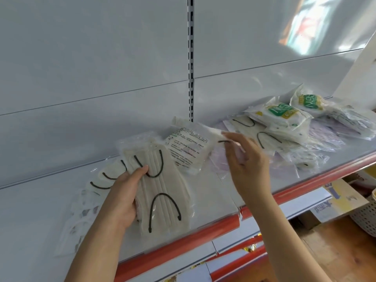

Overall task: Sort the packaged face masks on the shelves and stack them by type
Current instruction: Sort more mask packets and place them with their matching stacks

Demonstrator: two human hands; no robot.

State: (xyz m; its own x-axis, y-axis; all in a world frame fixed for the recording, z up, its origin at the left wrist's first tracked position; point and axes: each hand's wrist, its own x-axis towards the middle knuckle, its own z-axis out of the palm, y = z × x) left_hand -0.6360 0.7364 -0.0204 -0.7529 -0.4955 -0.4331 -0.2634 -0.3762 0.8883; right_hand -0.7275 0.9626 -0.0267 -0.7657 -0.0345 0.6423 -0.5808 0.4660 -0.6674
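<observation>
Gripping a stack of cream masks (162, 192) with black ear loops, the left hand (124, 198) has its thumb curled over the top pack, holding them above the shelf (215, 200) near its red front edge. Right hand (248, 161) pinches a pack (193, 147) by its corner, printed back showing, lifted just above the shelf. More cream packs (105, 176) fan out behind the left hand, lying flat. Over on the right, a loose pile (284, 139) sprawls across the shelf, N95 packs (282, 112) with green labels on top.
</observation>
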